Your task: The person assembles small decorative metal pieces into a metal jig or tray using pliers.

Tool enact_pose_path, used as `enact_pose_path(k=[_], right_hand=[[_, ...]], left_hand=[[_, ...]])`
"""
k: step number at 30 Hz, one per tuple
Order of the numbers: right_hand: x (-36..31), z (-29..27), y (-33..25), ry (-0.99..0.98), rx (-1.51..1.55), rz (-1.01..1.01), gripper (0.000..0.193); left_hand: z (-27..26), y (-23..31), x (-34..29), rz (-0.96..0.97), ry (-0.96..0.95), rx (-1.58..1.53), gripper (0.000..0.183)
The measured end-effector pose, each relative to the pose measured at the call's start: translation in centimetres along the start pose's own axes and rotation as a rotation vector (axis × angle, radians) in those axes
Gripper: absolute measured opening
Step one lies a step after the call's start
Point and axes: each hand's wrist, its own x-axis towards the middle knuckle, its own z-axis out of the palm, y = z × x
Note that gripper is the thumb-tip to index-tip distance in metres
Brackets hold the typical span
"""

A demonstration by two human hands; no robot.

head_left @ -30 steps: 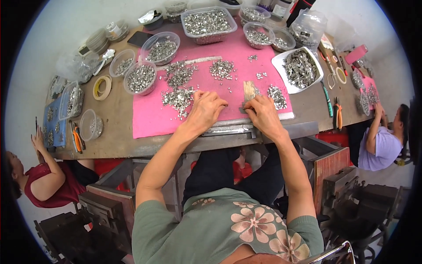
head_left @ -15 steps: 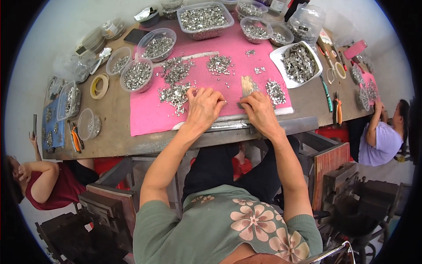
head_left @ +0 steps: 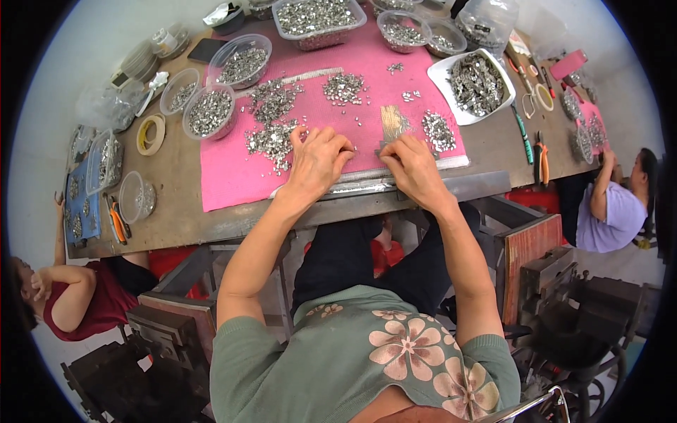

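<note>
Since half a second ago, the whole bench has slid slightly up and to the left in view (the wearer's head seems to have shifted), while both hands keep roughly the same place over the bright pink rectangular cloth mat (head_left: pixel 229 187).

A small, flat oblong patch of gold and silver metal pieces (head_left: pixel 393 121) lies on the mat just beyond the right hand (head_left: pixel 416 168). Its long axis runs away from the body, its near end toward the right fingertips. The right hand is clearly nearer; the left hand (head_left: pixel 319 161) is off to the patch's left, just beside a loose heap of shiny silver metal bits (head_left: pixel 271 145).

On each hand, thumb and forefinger are bunched close, with a gap between the two hands. Whether either pinches anything, I cannot tell: knuckles hide the contact. The patch's near end is hard to make out, and the clear rectangular plastic tub (head_left: pixel 321 41) is cut off above.
</note>
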Motion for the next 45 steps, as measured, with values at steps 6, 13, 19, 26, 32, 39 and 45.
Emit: enact_pose_path(k=[6, 13, 19, 26, 32, 39, 45], right_hand=[[-3.0, -1.1, -1.9, -0.013, 0.346, 0.116, 0.007], [-3.7, 0.1, -2.5, 0.073, 0.251, 0.071, 0.006], [-4.0, 0.3, -2.9, 0.107, 0.151, 0.016, 0.01], [-5.0, 0.8, -2.9, 0.203, 0.029, -0.095, 0.016], [-5.8, 1.2, -1.6, 0.262, 0.345, 0.19, 0.014], [-5.8, 1.3, -1.6, 0.302, 0.378, 0.237, 0.011], [-5.8, 1.1, -1.8, 0.313, 0.376, 0.236, 0.011]], left_hand=[[0.1, 0.1, -0.3, -0.004, 0.019, -0.029, 0.007], [0.2, 0.1, -0.3, 0.025, 0.022, -0.001, 0.007], [0.1, 1.5, -0.9, -0.009, 0.042, -0.166, 0.007], [-0.1, 4.8, -2.1, -0.037, -0.008, -0.435, 0.005], [1.1, 5.5, -2.5, 0.011, 0.021, -0.37, 0.007], [1.5, 5.4, -2.6, 0.076, 0.041, -0.295, 0.011], [1.5, 5.6, -3.3, 0.161, 0.09, -0.206, 0.012]])
